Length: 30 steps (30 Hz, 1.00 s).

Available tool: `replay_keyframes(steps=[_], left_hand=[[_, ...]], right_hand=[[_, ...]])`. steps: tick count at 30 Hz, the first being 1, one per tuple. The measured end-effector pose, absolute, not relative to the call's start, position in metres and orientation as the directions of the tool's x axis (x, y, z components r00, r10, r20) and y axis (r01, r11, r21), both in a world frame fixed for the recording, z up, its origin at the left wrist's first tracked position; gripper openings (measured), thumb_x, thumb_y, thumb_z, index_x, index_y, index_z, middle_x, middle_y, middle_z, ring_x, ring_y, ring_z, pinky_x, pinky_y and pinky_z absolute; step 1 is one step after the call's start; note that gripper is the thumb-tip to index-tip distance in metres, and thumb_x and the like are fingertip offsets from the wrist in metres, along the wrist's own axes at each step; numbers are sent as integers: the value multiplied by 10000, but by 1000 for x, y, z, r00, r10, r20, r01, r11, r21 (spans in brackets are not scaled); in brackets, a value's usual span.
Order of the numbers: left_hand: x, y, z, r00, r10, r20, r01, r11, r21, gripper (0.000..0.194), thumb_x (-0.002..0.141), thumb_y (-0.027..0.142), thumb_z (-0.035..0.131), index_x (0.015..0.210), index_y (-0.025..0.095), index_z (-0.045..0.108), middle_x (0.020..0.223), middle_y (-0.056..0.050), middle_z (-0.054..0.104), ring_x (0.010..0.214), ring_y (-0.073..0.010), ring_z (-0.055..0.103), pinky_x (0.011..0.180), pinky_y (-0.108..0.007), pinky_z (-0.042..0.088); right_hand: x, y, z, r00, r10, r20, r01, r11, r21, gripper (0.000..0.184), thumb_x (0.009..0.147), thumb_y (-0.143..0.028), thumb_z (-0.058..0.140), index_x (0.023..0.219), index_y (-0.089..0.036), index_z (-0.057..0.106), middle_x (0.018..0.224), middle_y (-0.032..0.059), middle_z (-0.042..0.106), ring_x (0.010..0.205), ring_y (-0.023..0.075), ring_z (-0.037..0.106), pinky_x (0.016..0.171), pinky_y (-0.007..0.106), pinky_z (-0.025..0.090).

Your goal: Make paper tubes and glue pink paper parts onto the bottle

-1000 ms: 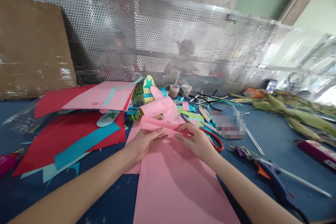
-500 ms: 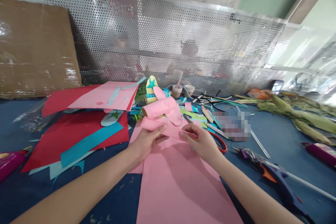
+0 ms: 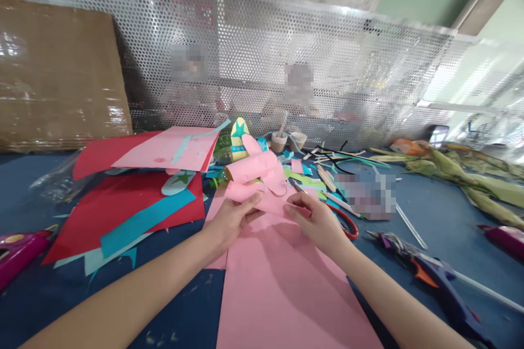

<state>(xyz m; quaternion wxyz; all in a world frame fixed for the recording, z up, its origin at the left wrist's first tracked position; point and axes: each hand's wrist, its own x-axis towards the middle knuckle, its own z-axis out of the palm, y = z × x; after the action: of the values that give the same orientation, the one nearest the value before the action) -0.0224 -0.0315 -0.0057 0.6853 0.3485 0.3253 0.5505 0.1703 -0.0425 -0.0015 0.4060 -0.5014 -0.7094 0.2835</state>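
Note:
Between both hands is a piece of pink paper [image 3: 272, 205], its left end curling upward. My left hand [image 3: 234, 217] pinches it at the left with thumb on top and fingers beneath. On its right end, my right hand [image 3: 317, 219] is closed in the same kind of pinch. Under the hands lies a large pink sheet [image 3: 282, 289]. Just beyond stands a green bottle [image 3: 224, 176] on its side, wrapped in pink paper [image 3: 251, 166]. Red-handled scissors [image 3: 347, 223] lie beside my right hand, partly hidden by it.
A glue gun [image 3: 434, 278] lies at the right. Red sheets [image 3: 135, 207] and a blue strip [image 3: 147, 223] are at the left. Paper scraps, small cups [image 3: 279, 142] and dry husks [image 3: 454, 172] are farther back. Behind a perforated screen [image 3: 254, 49] sit two people.
The view has shifted slightly, so things appear a little farther right. Both hands keep their hold on the pink paper, whose left end looks more curled.

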Motion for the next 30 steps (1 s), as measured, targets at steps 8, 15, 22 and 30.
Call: replay_keyframes(steps=[8,15,22,30], left_hand=[[-22,-32,-6,181,982,-54,-521,143,842,246,631,306,866,767,157,725,813,-19,753,862,-181,696,865,-315,557],[-22,-33,-4,173,982,-73,-516,153,843,329,618,311,873,887,178,740,830,-18,761,887,-190,700,851,-310,565],[-24,-30,-10,165,982,-90,-501,162,850,363,649,290,857,977,191,737,931,-32,767,913,-189,700,841,-302,570],[-24,-29,-9,169,980,-104,-503,177,846,343,648,299,857,943,170,741,934,-48,767,931,-204,698,848,-308,565]], right_hand=[[171,-42,-3,-162,944,289,474,331,-816,248,858,-432,497,798,-206,580,783,27,630,730,183,573,698,285,434],[171,-42,-3,-165,940,299,472,342,-813,221,853,-406,506,788,-205,569,752,24,617,701,179,566,668,281,431],[171,-41,-4,-163,933,320,466,358,-809,181,832,-375,532,792,-205,577,760,24,626,708,179,573,676,283,436],[171,-41,-4,-139,938,317,468,345,-814,141,844,-334,528,811,-208,584,768,14,641,718,168,588,685,272,453]])
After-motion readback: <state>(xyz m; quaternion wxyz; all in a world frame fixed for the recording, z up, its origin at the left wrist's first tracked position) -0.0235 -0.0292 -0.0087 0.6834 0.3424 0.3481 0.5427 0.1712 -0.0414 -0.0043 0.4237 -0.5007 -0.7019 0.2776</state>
